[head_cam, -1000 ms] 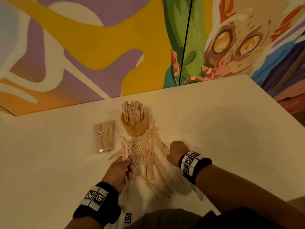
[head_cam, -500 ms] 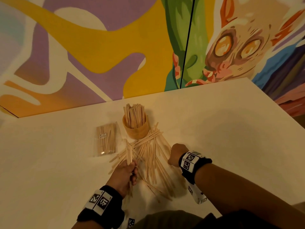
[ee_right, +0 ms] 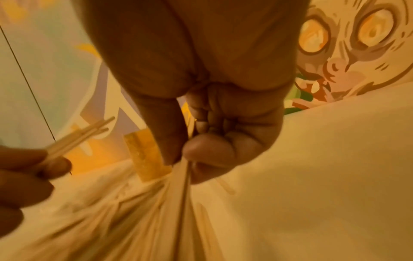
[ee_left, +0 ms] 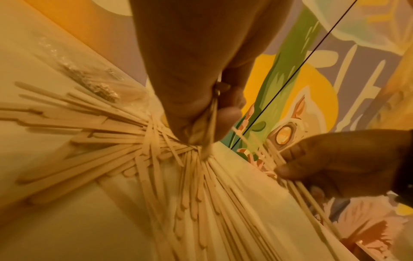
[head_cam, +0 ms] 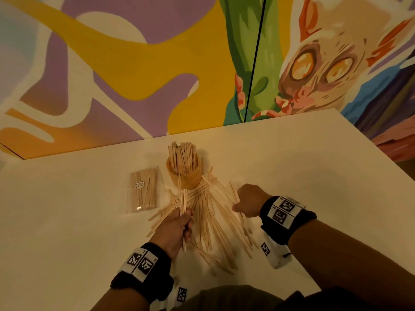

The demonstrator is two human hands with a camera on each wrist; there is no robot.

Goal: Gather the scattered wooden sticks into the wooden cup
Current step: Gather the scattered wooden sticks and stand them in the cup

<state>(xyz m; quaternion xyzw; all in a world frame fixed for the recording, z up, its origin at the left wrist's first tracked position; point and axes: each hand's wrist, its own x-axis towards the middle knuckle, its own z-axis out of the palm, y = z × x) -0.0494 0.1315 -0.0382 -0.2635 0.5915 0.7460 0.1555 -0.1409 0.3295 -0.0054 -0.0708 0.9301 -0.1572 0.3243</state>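
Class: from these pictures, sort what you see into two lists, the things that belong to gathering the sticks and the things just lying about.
Belongs to the job:
wooden cup
scattered sticks
bundle of sticks gripped by the left hand
right hand, pinching sticks

Just lying about:
sealed packet of sticks
white table
painted wall

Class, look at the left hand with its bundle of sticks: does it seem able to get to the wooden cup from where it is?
Probably yes. The left hand is just short of the wooden cup, with only flat loose sticks between.
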